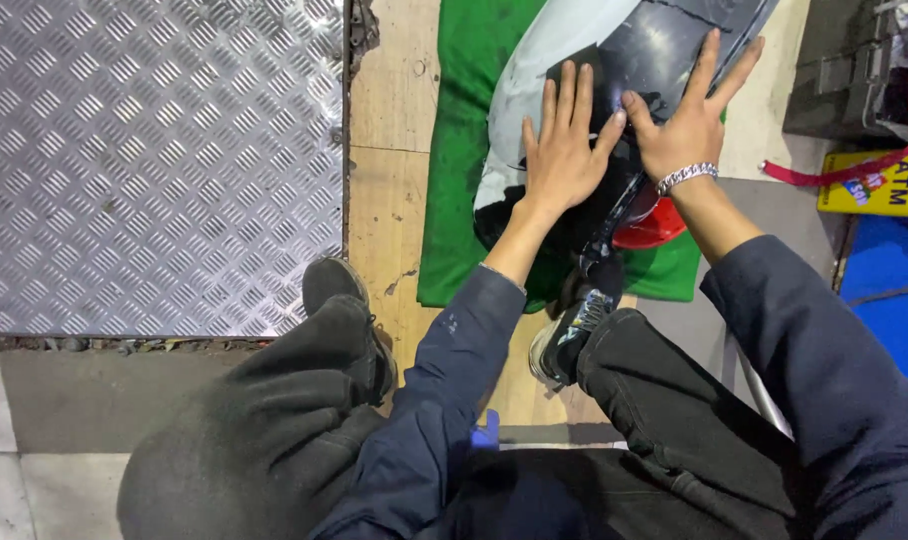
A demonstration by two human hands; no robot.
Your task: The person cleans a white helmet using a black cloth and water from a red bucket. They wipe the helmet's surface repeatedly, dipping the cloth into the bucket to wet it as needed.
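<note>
Head view, items as I log them from my remote seat.

Item 1: glossy black and pale grey curved plastic body panel [564, 60], lying on a green cloth mat [464, 150] spread over bare wooden boards [389, 190], upper centre of the picture. A red rounded part [654, 228] shows at the panel's near edge, under the right wrist.

Item 2: left hand [564, 150]. Flat on the dark part of the panel, palm down, fingers straight and spread. It grips nothing; it only presses on the surface.

Item 3: right hand [689, 125]. Also flat on the panel, just beside the left, thumbs almost touching. Fingers are splayed and open, nothing held. A silver chain bracelet [687, 177] sits on the wrist.

Item 4: dark navy jacket sleeves [474, 340] on both arms, dark trousers over bent knees, and two dark shoes; the right shoe [574, 335] rests at the mat's near edge, the left shoe [339, 290] on the boards.

Item 5: grey metal chequer plate [154, 160] fills the left side, well apart from the hands.

Item 6: yellow box [874, 185] with a red strap [854, 165] over it, far right, beside a blue surface [889, 300].
</note>
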